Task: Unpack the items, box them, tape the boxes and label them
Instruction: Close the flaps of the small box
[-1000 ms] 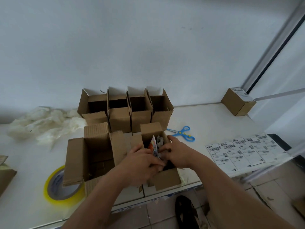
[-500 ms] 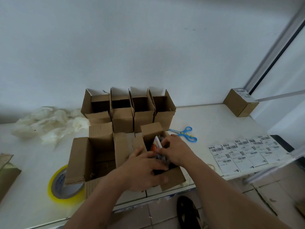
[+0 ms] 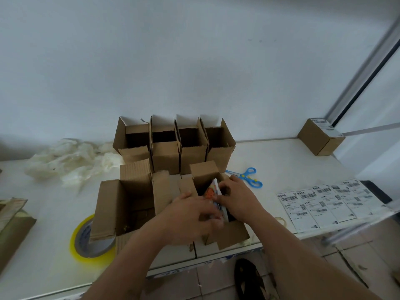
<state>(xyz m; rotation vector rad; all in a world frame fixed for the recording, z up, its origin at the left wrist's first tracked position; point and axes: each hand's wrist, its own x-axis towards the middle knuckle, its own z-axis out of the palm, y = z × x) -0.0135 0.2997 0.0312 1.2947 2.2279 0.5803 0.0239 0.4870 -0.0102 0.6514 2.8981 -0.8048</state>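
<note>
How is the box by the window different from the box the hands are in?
The corner box is closed, while the open box has its flaps up. The corner box carries a label on top; no label shows on the open box. The corner box stands alone, but the left hand and right hand push colourful packets into the open box. Both are brown cardboard.

My right hand point(image 3: 237, 199) has slid further over the small open box point(image 3: 218, 213), and with my left hand point(image 3: 190, 217) I've pushed the colourful packet point(image 3: 213, 191) deeper into it
</note>
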